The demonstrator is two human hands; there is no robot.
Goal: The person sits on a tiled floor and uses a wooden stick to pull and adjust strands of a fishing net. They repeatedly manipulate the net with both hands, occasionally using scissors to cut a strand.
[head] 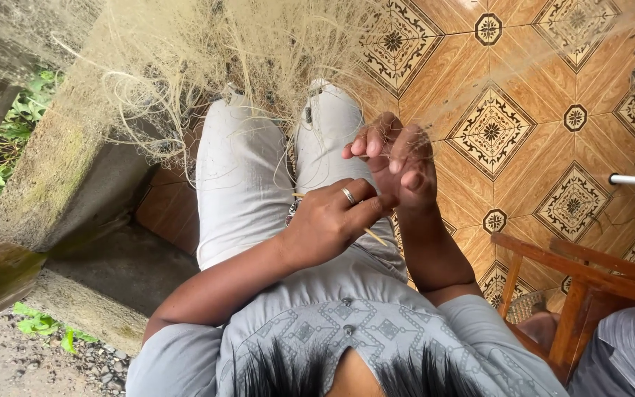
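A pale, fine fishing net (207,66) hangs in a tangled mass over my knees and the low wall. My left hand (332,220), with a ring on one finger, is closed on a thin yellowish stick (373,237) that pokes out below the fingers. My right hand (398,158) is raised just beyond it, fingers curled and pinching fine strands of the net. The two hands touch above my lap. I sit in light grey trousers (240,184) and a grey patterned shirt.
A mossy concrete wall (53,184) runs along the left, with plants and gravel beyond it. Patterned orange floor tiles (523,95) lie to the right. A wooden chair (582,276) and another person's grey clothing (630,353) are at the lower right. A white tube (633,179) sticks in from the right edge.
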